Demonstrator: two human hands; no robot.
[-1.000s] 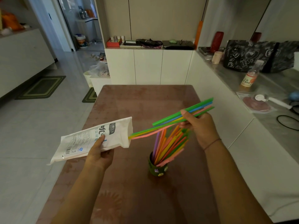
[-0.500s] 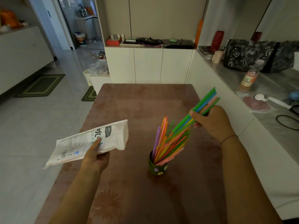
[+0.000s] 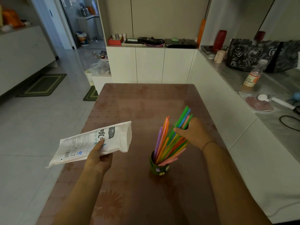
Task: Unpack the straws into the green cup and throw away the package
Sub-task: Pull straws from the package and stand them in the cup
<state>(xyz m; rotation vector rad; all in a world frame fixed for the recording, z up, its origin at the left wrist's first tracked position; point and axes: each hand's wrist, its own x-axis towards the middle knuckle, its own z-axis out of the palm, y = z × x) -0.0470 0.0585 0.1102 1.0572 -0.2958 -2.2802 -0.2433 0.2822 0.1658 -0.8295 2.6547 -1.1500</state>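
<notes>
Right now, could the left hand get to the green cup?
Probably yes: nothing stands on the table between the left hand and the green cup. But its fingers hold the package, so it could only nudge the cup.

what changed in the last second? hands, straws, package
The right hand swung its bundle of straws from nearly level at the mouth of the package to steeply tilted, lowering it toward the green cup. Nothing taken or let go. The left hand still holds the package; the cup is unmoved.
</notes>
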